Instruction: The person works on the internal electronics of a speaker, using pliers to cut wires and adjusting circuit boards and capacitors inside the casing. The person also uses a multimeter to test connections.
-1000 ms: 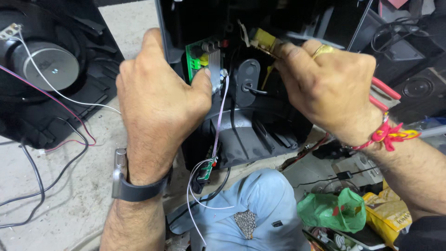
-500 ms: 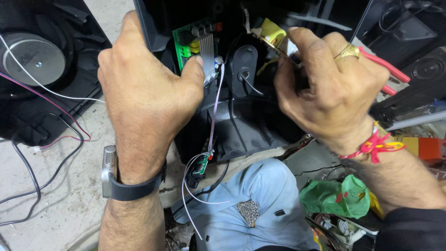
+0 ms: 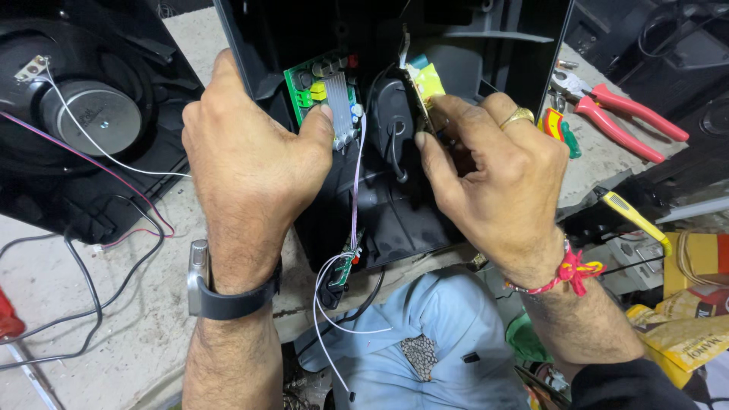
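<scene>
We saw the left hand in the middle left of the frame, wrapped around the edge of an open black plastic housing, with its thumb pressed against a green circuit board near the top centre. The right hand, right of centre, had its fingers drawn in narrowly, pinching a thin part wrapped in yellow just beside the board; what lay under the fingertips we could not tell. A gold ring sat on one finger and a red thread band circled that wrist, while a dark watch circled the left wrist.

A pale violet wire ran down from the board to a small connector board at the housing's lower edge, where white wires looped toward the bottom of the frame. In the upper left lay a speaker driver in a black frame, with thin wires trailing from it. Red-handled pliers lay in the upper right, well apart from both hands. A light blue cloth filled the bottom centre, and yellow packets sat at the lower right.
</scene>
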{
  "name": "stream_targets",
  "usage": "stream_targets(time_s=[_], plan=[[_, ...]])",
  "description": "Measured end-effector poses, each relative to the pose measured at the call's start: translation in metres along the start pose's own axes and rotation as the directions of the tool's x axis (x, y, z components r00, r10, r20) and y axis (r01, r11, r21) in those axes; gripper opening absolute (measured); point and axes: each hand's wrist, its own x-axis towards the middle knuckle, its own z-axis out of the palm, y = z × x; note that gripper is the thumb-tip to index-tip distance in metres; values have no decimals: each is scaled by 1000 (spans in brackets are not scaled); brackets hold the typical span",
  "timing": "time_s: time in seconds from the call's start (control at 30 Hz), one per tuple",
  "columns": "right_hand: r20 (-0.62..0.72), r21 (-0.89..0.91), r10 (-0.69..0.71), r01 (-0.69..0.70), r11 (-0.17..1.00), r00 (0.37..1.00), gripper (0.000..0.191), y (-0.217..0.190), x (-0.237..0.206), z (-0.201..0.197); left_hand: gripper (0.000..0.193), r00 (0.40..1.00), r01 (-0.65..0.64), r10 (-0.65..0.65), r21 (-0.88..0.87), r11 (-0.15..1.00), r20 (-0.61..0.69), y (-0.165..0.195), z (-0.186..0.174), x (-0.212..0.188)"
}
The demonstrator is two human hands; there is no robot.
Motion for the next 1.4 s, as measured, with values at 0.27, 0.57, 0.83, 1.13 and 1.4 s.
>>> stream_targets(time_s=[0.27,0.57,0.83,1.13,1.4], plan=[[17,92,98,-100,991,995,22,3,-6,3,39,1000,14,-14,-9,1000,6,2,0,0],[77,84,92,-98,992,993,31,3,-5,1,41,999,49,-50,17,999,10,-1,1,2],[90,188,64,-80,979,994,33,6,-16,-15,37,1000,14,-15,-58,998,-7,3,-2,3],[43,278,226,-229,933,973,37,5,-24,-21,43,995,103,-102,-87,991,14,13,-1,2],[-5,226,9,-8,974,1000,31,7,-35,1,41,1000,21,-20,-39,999,7,8,5,-1]])
